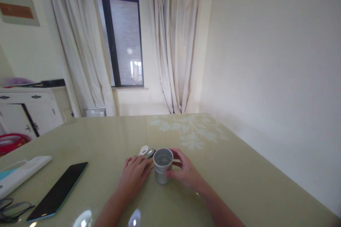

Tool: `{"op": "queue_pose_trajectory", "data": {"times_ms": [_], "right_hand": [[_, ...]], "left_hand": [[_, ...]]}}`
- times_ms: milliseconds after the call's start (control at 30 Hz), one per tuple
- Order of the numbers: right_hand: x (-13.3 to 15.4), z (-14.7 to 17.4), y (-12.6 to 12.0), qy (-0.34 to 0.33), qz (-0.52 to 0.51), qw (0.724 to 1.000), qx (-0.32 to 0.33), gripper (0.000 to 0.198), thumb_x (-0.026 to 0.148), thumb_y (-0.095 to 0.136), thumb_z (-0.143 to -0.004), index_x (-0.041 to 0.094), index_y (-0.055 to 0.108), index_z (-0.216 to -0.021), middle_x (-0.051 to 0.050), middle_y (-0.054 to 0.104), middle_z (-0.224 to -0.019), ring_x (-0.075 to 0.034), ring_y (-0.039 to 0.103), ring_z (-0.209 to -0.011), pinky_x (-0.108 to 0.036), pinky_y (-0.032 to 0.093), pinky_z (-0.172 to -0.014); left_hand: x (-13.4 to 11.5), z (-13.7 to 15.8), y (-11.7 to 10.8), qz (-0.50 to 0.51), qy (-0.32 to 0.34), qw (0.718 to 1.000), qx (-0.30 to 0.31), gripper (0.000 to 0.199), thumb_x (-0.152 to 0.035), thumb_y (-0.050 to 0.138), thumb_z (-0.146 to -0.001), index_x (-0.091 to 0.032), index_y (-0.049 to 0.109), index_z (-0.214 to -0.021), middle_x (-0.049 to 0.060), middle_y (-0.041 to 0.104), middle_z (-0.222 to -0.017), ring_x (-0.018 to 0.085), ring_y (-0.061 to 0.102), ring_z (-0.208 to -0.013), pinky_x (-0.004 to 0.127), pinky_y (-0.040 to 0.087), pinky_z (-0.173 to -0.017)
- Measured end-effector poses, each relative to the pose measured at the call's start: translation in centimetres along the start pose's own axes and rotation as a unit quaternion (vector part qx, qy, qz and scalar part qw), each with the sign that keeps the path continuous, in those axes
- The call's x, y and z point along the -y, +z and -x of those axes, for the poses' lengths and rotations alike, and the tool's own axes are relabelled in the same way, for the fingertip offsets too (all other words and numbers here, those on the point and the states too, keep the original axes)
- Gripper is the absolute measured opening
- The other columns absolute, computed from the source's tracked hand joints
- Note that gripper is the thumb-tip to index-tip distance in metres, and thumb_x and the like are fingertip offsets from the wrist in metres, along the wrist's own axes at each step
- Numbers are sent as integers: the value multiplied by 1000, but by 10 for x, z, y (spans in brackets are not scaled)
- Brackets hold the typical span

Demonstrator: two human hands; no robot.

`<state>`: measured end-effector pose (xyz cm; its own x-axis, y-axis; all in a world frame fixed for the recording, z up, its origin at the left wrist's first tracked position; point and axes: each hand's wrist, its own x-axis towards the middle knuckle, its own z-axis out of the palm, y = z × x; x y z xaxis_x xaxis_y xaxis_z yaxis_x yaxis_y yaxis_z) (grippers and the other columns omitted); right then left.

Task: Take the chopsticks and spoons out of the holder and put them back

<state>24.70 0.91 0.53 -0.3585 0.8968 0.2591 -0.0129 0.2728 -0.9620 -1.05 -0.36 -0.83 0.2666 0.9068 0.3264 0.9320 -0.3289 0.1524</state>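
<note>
The grey metal cup (163,175) stands, mouth up, on the glossy worktop (106,142), and the right hand (188,170) grasps its right side, thumb on the near wall and fingers round the far side; the left hand (135,172) lies palm down just left of the cup, over the wooden sticks (150,164), and whether its fingers close on them I cannot tell. The likeliest slip, I judge, is the cup tipping or skidding: it is tall for its base, the surface looks slick, and only one side is held. A ridge circles its wall, and if that is a joint, a lift by the upper part could pull it apart. The white spoon (144,150) and metal spoon (151,153), beyond the cup and slightly left, could be knocked and scattered by the left fingers or by the cup swinging left. The widest room for moving lies right of the cup, out to the worktop's edge by the wall (279,60), and beyond it to the far edge; well left of it, the black tablet (60,189) limits a wide sweep, while the near edge is out of view
</note>
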Motion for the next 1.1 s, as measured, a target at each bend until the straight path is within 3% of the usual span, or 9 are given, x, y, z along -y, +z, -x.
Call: {"op": "queue_pose_trajectory", "data": {"times_ms": [233, 367, 567, 700, 800, 867, 967, 1100], "right_hand": [[-7, 0, 15, -19, 136, 987, -86, 65, 30, 91, -72, 22, 64, -131, -12, 71, -126, -27, 69, -98, -39, 57, -79], [-14, -2, 20, -25, 133, 986, -99, 60, 25, 86, -76, 21, 63, -131, -11, 71, -121, -26, 70, -97, -39, 59, -79], [-26, -4, 19, -58, 118, 986, -103, 60, 23, 82, -77, 22, 61, -132, -13, 69, -129, -29, 69, -114, -44, 61, -91], [-21, -4, 15, -39, 128, 983, -123, 66, 30, 87, -74, 22, 61, -134, -13, 70, -127, -31, 68, -116, -43, 60, -87], [-12, -5, 12, -35, 124, 978, -166, 64, 39, 87, -75, 20, 62, -131, -13, 71, -121, -30, 69, -106, -40, 59, -81], [-8, -6, 10, -40, 122, 974, -184, 56, 46, 83, -78, 20, 64, -124, -11, 72, -111, -27, 69, -96, -37, 58, -76], [-9, -6, 7, -44, 152, 967, -201, 41, 55, 77, -83, 21, 63, -98, -4, 67, -87, -21, 63, -76, -31, 51, -65], [-24, -10, 2, -39, 268, 936, -224, 44, 58, 66, -88, 25, 43, -71, 6, 47, -63, -15, 46, -59, -28, 35, -57]], "left_hand": [[-2, 0, -3, -27, -37, 999, 6, 22, -32, 58, -103, -25, 76, -115, 8, 74, -123, 30, 65, -119, 46, 42, -104], [-3, -1, -3, -1, -34, 999, -8, 20, -30, 60, -102, -25, 76, -113, 9, 75, -121, 30, 65, -119, 47, 44, -104], [-5, -3, 7, 127, -29, 985, -117, 29, -22, 48, -102, -23, 70, -121, 10, 76, -119, 28, 67, -113, 46, 53, -99], [-8, -4, 14, 181, -40, 966, -183, 31, -22, 46, -100, -23, 67, -122, 10, 77, -115, 27, 70, -110, 46, 57, -98], [-10, -4, 11, 207, -41, 955, -208, 28, -30, 47, -102, -24, 67, -120, 9, 78, -115, 27, 72, -108, 44, 59, -97], [-12, -4, 6, 223, -44, 949, -221, 28, -37, 45, -104, -24, 69, -115, 9, 79, -113, 26, 73, -106, 43, 59, -96], [-15, -3, -1, 232, -73, 943, -227, 34, -43, 41, -106, -24, 69, -99, 7, 78, -97, 24, 74, -93, 38, 59, -85], [-16, 0, -4, 225, -115, 941, -225, 40, -46, 37, -107, -25, 57, -80, 0, 67, -69, 19, 65, -64, 29, 48, -62]]}}
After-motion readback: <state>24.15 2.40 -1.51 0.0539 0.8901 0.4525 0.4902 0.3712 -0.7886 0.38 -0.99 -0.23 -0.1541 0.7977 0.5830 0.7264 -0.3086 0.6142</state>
